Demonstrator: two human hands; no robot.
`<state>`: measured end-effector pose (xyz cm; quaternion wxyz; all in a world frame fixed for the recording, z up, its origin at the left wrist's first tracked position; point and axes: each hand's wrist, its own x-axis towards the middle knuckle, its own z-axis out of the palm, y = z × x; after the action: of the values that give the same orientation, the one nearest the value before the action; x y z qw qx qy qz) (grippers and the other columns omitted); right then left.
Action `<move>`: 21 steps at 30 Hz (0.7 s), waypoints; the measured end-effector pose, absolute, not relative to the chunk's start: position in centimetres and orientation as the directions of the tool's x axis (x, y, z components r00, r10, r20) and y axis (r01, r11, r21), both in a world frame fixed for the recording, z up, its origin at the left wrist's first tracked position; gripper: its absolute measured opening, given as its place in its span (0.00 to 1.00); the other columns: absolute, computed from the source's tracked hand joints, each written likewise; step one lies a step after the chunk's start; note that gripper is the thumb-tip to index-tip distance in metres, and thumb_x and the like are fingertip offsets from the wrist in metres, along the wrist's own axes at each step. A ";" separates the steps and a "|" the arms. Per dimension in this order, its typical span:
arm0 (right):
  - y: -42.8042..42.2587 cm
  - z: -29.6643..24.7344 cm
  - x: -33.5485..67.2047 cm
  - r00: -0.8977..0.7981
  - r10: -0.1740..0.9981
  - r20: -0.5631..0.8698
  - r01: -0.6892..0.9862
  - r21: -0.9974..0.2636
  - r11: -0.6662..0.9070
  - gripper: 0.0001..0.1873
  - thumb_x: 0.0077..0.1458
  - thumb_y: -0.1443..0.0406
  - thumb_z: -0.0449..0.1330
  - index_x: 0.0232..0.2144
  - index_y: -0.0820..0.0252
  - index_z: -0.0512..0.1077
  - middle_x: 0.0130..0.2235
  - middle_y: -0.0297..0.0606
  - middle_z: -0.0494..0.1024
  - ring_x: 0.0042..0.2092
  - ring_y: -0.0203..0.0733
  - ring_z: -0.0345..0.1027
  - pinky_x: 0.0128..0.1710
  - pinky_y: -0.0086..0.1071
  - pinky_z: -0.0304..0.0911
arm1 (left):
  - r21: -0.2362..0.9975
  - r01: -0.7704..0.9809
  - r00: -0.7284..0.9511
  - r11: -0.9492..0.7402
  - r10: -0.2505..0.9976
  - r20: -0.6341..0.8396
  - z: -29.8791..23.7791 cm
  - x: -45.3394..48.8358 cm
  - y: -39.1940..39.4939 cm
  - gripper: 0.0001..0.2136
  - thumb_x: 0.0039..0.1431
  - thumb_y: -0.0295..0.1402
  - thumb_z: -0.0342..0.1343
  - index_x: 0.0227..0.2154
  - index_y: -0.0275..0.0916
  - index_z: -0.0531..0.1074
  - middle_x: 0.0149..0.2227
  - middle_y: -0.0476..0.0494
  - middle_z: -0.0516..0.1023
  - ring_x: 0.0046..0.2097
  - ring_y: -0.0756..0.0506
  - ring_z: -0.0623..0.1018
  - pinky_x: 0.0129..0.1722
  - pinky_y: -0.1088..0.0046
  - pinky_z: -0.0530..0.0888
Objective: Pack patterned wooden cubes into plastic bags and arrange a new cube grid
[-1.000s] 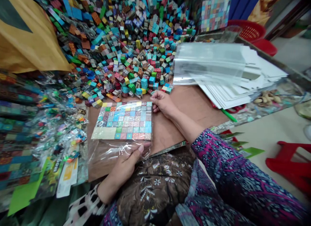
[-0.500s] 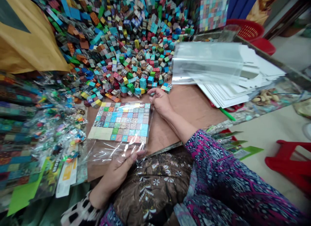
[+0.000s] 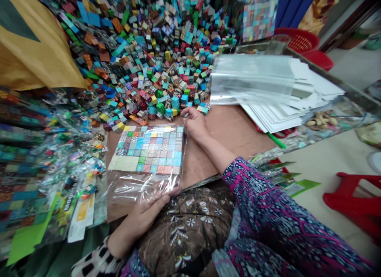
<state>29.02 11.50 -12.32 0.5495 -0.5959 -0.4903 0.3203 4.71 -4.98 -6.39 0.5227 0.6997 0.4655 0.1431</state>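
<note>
A flat grid of small coloured cubes (image 3: 149, 150) lies inside a clear plastic bag (image 3: 131, 189) on a brown board (image 3: 226, 130). My left hand (image 3: 143, 215) pinches the open near end of the bag, thumb on top. My right hand (image 3: 195, 124) has its fingers curled and holds the bag's far right corner, beside the grid. Behind the grid rises a big heap of loose coloured cubes (image 3: 160, 50).
A stack of clear bags and white sheets (image 3: 268, 86) lies at the right. Packed bags of cubes (image 3: 44, 158) pile up on the left, under an orange cloth (image 3: 32, 50). A red basket (image 3: 297, 39) and a red stool (image 3: 354, 205) stand to the right.
My left hand has slid toward me with the bag's open end. My right hand has moved slightly up along the bag's far corner.
</note>
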 end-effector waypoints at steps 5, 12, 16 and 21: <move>11.6 -11.7 29.1 0.289 0.933 0.214 0.389 -0.917 0.090 0.12 0.49 0.73 0.52 0.33 0.55 0.70 0.27 0.28 0.67 0.31 0.38 0.59 0.34 0.31 0.51 | 0.825 0.542 0.581 -0.163 0.781 -0.228 -6.7 5.6 -5.0 0.18 0.67 0.47 0.48 0.49 0.51 0.79 0.46 0.45 0.84 0.52 0.40 0.79 0.62 0.51 0.69; 11.8 -11.5 29.4 0.315 0.930 0.187 0.357 -0.932 0.066 0.09 0.49 0.72 0.54 0.33 0.55 0.69 0.30 0.30 0.70 0.34 0.39 0.61 0.36 0.32 0.53 | 0.786 0.501 0.729 -0.362 0.666 -0.157 -6.3 6.3 -4.7 0.18 0.69 0.38 0.45 0.57 0.52 0.72 0.53 0.46 0.80 0.62 0.42 0.72 0.62 0.55 0.69; 12.2 -11.2 30.0 0.264 0.959 0.106 0.277 -0.960 0.030 0.06 0.49 0.71 0.55 0.30 0.55 0.66 0.24 0.27 0.65 0.29 0.37 0.59 0.31 0.30 0.54 | 0.776 0.458 0.774 -0.434 0.624 -0.107 -6.5 6.1 -4.5 0.19 0.71 0.38 0.43 0.60 0.49 0.69 0.58 0.46 0.77 0.64 0.43 0.69 0.66 0.56 0.64; 12.1 -10.2 30.8 0.136 0.990 0.037 0.236 -0.972 0.004 0.05 0.49 0.66 0.62 0.28 0.57 0.68 0.23 0.28 0.66 0.26 0.36 0.59 0.28 0.31 0.55 | 0.773 0.466 0.771 -0.430 0.626 -0.117 -6.7 6.0 -4.5 0.20 0.71 0.42 0.42 0.62 0.52 0.67 0.61 0.48 0.73 0.64 0.43 0.69 0.67 0.52 0.63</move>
<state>30.75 12.12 -10.21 0.4761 -0.5841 -0.5248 0.3958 5.99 -4.51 -6.73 0.4237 0.8402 0.3251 0.0944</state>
